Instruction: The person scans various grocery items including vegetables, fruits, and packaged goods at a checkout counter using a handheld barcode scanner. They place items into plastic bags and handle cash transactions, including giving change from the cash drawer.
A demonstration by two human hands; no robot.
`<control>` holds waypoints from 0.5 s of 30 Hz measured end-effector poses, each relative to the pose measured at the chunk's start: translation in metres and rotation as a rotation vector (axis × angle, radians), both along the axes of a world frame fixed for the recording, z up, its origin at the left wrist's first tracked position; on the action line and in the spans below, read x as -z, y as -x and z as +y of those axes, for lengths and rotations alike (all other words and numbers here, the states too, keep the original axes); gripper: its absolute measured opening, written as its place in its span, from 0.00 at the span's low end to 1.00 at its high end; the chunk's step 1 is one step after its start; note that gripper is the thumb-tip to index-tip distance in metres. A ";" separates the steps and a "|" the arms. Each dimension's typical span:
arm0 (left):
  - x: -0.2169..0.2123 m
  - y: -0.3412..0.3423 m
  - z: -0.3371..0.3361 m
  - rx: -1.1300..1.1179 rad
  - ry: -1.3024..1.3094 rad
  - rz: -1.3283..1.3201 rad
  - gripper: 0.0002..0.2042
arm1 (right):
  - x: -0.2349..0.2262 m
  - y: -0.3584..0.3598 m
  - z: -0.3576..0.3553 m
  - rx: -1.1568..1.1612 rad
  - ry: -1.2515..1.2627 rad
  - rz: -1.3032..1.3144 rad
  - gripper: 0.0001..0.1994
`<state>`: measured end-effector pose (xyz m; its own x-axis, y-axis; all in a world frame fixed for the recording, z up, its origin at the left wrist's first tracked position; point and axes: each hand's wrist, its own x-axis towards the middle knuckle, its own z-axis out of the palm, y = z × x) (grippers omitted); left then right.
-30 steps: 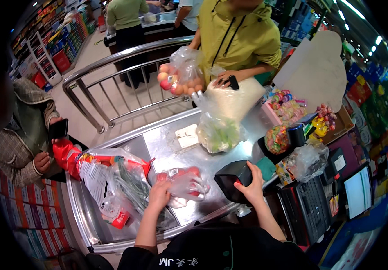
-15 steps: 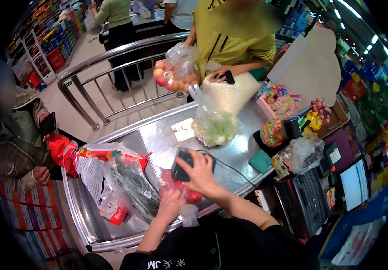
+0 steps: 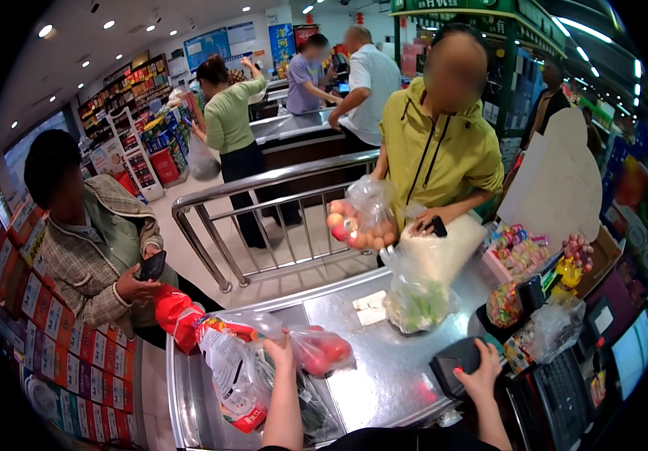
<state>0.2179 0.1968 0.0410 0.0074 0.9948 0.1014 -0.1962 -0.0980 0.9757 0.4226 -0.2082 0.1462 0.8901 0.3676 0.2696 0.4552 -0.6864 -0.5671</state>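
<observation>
Head view: left hand (image 3: 279, 347) has its grip closed, as far as visible, around the gathered plastic of a clear bag of red produce (image 3: 329, 352); that bag lies on the metal bench (image 3: 384, 379), left of centre, just beside the long green vegetables (image 3: 313, 406); right hand (image 3: 482, 372) has its grip closed around a black scanner (image 3: 452, 367), fingers over its top, well apart from the produce bag; red glow on the bench (image 3: 425, 392) near the scanner.

Progress, judged from layout only: red bag (image 3: 177, 316), printed white-and-red bag (image 3: 237, 372) and green vegetables sit grouped at the left end, look dealt with; produce bag looks mid-handling, at the edge of that group; leafy vegetable bag (image 3: 422, 304) and big white bag (image 3: 448, 252) sit at the far side, out of both hands, look left over; a person in a yellow jacket (image 3: 444, 143) holds another clear bag of round goods (image 3: 361, 229) off the bench; cannot tell which items have been read, laptop screen (image 3: 632, 353) is illegible.
</observation>
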 end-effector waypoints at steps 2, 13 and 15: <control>0.015 -0.001 0.019 0.025 0.068 0.224 0.02 | -0.009 -0.003 -0.024 0.049 0.039 -0.015 0.43; 0.009 0.006 -0.060 -0.341 -0.292 0.547 0.10 | 0.016 0.017 -0.093 0.208 0.111 0.120 0.46; -0.043 0.000 -0.099 -0.069 -0.513 0.627 0.10 | 0.008 0.017 -0.087 0.213 0.125 0.157 0.46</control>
<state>0.2178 0.0981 0.0845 0.1551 0.8258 0.5422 0.3948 -0.5549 0.7323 0.4056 -0.2956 0.1380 0.9779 0.1901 0.0872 0.2073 -0.8259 -0.5244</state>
